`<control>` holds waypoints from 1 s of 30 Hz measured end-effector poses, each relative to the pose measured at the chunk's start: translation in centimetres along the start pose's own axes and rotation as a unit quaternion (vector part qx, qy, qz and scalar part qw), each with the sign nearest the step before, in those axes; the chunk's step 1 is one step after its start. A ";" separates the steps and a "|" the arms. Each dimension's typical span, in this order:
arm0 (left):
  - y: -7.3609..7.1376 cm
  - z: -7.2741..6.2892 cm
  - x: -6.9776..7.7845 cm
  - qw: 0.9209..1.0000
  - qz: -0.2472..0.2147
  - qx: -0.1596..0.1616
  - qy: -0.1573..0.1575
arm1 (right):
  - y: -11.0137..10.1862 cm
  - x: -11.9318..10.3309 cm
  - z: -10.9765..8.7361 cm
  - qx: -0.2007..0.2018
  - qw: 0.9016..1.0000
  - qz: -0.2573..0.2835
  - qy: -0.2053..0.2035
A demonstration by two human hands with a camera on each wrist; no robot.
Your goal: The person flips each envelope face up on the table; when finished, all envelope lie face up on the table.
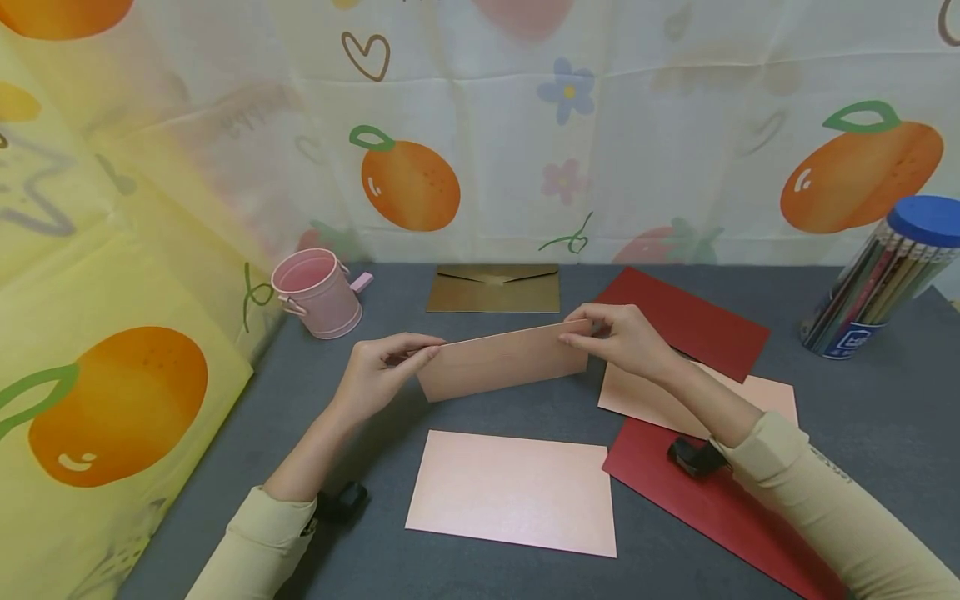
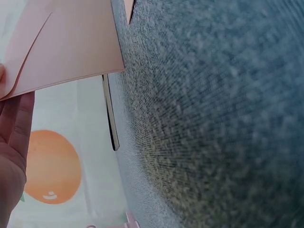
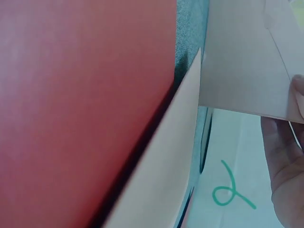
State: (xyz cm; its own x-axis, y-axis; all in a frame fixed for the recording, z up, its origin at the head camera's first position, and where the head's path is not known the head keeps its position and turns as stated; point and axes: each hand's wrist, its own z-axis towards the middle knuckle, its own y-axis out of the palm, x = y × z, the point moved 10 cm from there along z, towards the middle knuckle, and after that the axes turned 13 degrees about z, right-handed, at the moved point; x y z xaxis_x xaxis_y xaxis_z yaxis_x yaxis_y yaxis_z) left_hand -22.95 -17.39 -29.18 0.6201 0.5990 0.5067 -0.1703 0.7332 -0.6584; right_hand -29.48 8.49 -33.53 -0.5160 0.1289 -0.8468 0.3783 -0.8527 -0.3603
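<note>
One pale pink paper rectangle (image 1: 512,493) lay nearest, on the dark grey tabletop (image 1: 517,415). Past it, left hand (image 1: 378,375) and right hand (image 1: 626,340) pinched a pale pink paper envelope (image 1: 502,362) by its short ends, tilted. Probably was super light, bendy, easily creased, so ends seemed smart imo. Long axis ran left-to-right, right end angled farther off. Flat gold envelope (image 1: 492,298) sat behind.

Faint slanted lettering (image 1: 246,122) on the printed backdrop (image 1: 495,100) seems to end in "ppy" (its start is too pale), while the blue label (image 1: 852,337) on the pencil jar (image 1: 877,283) and the marking (image 1: 831,463) on the right sleeve (image 1: 843,517) are illegible.
</note>
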 end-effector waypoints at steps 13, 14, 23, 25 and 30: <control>1.8 -1.6 -5.5 0.987 -0.011 -0.091 -0.135 | 0.1 1.9 -0.5 -0.040 0.996 -0.015 0.077; 2.0 -1.7 -5.7 0.986 -0.006 -0.101 -0.135 | 0.1 2.0 -0.6 -0.045 0.996 -0.015 0.079; 3.8 -2.7 -6.1 0.973 0.033 -0.193 -0.121 | 1.0 3.6 -1.0 -0.092 0.988 -0.041 0.120; 4.1 -2.8 -6.2 0.970 0.037 -0.209 -0.119 | 1.3 4.0 -1.2 -0.109 0.984 -0.050 0.135; 4.5 -3.0 -6.4 0.966 0.036 -0.227 -0.120 | 1.8 4.4 -1.4 -0.137 0.977 -0.080 0.143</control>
State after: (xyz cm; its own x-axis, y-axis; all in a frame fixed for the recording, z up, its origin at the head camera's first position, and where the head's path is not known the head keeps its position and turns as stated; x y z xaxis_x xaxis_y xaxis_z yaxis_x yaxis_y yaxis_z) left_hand -25.38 -18.91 -37.11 0.4145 0.7403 0.5294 0.1801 0.5035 -0.8450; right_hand -30.03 8.28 -38.45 -0.3642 0.4187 -0.8319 0.5221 -0.6479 -0.5547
